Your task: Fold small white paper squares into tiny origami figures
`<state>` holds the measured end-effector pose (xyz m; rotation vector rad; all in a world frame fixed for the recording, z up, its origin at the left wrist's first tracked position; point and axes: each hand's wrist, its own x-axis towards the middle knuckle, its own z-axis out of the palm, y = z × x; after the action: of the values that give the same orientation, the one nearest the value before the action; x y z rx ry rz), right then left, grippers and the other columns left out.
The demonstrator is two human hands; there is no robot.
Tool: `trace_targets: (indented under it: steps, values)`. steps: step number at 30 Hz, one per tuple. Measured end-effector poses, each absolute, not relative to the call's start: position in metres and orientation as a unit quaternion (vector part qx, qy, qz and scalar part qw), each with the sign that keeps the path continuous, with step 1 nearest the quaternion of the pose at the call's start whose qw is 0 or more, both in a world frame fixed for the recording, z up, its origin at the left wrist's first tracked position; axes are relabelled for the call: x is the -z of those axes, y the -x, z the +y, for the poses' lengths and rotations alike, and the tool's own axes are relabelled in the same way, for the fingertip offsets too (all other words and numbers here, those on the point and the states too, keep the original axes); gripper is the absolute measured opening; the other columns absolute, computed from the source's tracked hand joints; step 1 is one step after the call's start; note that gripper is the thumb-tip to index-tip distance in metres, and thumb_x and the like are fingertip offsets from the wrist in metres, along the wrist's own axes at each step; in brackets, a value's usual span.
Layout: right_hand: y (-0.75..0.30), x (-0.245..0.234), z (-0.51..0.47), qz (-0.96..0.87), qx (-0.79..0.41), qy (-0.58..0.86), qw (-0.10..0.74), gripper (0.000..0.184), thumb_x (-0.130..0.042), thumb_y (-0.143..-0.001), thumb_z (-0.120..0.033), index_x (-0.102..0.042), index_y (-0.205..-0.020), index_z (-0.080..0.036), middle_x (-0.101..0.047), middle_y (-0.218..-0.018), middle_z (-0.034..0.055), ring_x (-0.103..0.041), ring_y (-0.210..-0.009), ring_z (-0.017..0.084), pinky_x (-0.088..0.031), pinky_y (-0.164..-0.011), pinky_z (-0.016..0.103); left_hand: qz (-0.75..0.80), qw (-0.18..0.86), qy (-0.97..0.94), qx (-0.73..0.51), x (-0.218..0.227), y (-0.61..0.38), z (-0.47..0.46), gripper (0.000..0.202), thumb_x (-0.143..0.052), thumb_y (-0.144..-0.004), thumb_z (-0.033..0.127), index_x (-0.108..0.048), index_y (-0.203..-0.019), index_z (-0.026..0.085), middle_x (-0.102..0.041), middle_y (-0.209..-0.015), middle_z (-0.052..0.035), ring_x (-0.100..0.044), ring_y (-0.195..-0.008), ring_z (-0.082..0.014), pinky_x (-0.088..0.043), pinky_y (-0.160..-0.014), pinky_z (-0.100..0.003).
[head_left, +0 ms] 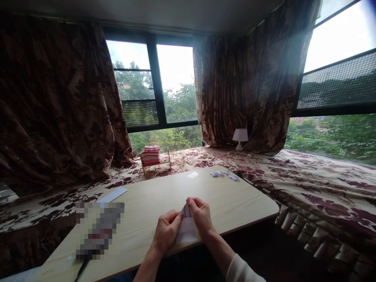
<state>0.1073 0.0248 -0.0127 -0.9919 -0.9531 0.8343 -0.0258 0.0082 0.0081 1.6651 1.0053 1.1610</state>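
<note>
A small sheet of paper [187, 232] is held up just above the near edge of the pale wooden table [147, 211]. Its top comes to a folded point with a printed, greyish face, while the lower part looks white and plain. My left hand [167, 230] pinches the left side of the fold between thumb and fingers. At the upper tip, my right hand [201, 214] closes on the paper with thumb and fingertips. Both hands partly cover the sheet.
Several pale folded paper pieces [225, 174] and a white slip [193, 175] lie toward the table's far side. At left are a white sheet [114, 195] and a blurred-out object [98, 233] with a black cable. Beyond stand a towel rack [157, 160] and a lamp [240, 135].
</note>
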Motion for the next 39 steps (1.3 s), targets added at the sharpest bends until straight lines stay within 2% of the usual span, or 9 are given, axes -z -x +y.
trace_targets:
  steps: [4,6,9,14,23,32,36,39]
  values:
    - [-0.116,0.016,0.028,-0.394,-0.345,0.469,0.711,0.038,-0.047,-0.081,-0.050,-0.064,-0.077,-0.016,-0.054,-0.060,0.0005,-0.049,-0.058,0.014,-0.040,-0.057,0.026,0.411,0.445,-0.634,-0.481,-0.005,0.028,0.010,0.030,-0.063,-0.073,0.041,-0.072,-0.067,0.013,-0.058,-0.064,-0.0022,-0.049,-0.064,-0.0150,-0.037,-0.057,-0.022]
    - [-0.117,0.014,0.025,-0.427,-0.359,0.461,0.690,0.037,-0.053,-0.079,-0.050,-0.066,-0.081,-0.016,-0.059,-0.066,0.0023,-0.053,-0.063,0.016,-0.042,-0.060,0.027,0.417,0.455,-0.615,-0.491,-0.002,0.028,0.011,0.032,-0.061,-0.075,0.043,-0.073,-0.075,0.013,-0.061,-0.065,-0.0028,-0.052,-0.068,-0.0165,-0.039,-0.060,-0.023]
    - [-0.115,0.009,0.020,-0.495,-0.389,0.432,0.645,0.031,-0.064,-0.072,-0.046,-0.069,-0.076,-0.015,-0.064,-0.067,0.0033,-0.056,-0.066,0.017,-0.043,-0.060,0.027,0.425,0.466,-0.593,-0.500,-0.001,0.026,0.014,0.035,-0.061,-0.075,0.045,-0.073,-0.079,0.012,-0.063,-0.064,-0.0028,-0.054,-0.067,-0.0168,-0.040,-0.060,-0.024]
    - [-0.111,0.009,0.018,-0.543,-0.409,0.407,0.610,0.030,-0.063,-0.073,-0.044,-0.068,-0.075,-0.015,-0.065,-0.066,0.0024,-0.055,-0.062,0.016,-0.043,-0.056,0.026,0.434,0.493,-0.575,-0.488,-0.007,0.028,0.022,0.034,-0.064,-0.070,0.044,-0.071,-0.069,0.011,-0.060,-0.059,-0.0018,-0.051,-0.057,-0.0129,-0.038,-0.054,-0.022]
    - [-0.111,0.014,0.020,-0.578,-0.399,0.412,0.582,0.028,-0.062,-0.075,-0.042,-0.067,-0.077,-0.014,-0.066,-0.069,0.0032,-0.055,-0.062,0.015,-0.043,-0.056,0.026,0.458,0.510,-0.543,-0.486,-0.010,0.030,0.030,0.018,-0.065,-0.061,0.029,-0.064,-0.057,0.012,-0.052,-0.050,0.0018,-0.042,-0.047,-0.0083,-0.031,-0.047,-0.020]
    - [-0.108,0.013,0.018,-0.603,-0.367,0.414,0.575,0.025,-0.062,-0.076,-0.039,-0.066,-0.082,-0.016,-0.065,-0.069,0.0032,-0.056,-0.064,0.017,-0.044,-0.057,0.026,0.463,0.513,-0.548,-0.471,-0.011,0.031,0.029,0.020,-0.066,-0.061,0.032,-0.065,-0.059,0.012,-0.053,-0.050,0.0022,-0.043,-0.048,-0.0091,-0.031,-0.046,-0.021]
    - [-0.106,0.016,0.019,-0.607,-0.351,0.413,0.581,0.023,-0.061,-0.077,-0.038,-0.064,-0.083,-0.017,-0.058,-0.065,0.0008,-0.051,-0.058,0.014,-0.041,-0.052,0.025,0.474,0.512,-0.547,-0.462,-0.011,0.029,0.030,0.020,-0.064,-0.062,0.031,-0.062,-0.055,0.012,-0.049,-0.046,0.0037,-0.040,-0.046,-0.0081,-0.029,-0.044,-0.021]
    - [-0.105,0.017,0.020,-0.615,-0.332,0.409,0.586,0.016,-0.061,-0.077,-0.034,-0.065,-0.080,-0.018,-0.057,-0.071,0.0015,-0.053,-0.064,0.015,-0.043,-0.054,0.025,0.484,0.517,-0.537,-0.459,-0.011,0.028,0.032,0.019,-0.063,-0.063,0.028,-0.058,-0.052,0.013,-0.045,-0.044,0.0055,-0.036,-0.043,-0.0064,-0.026,-0.042,-0.020]
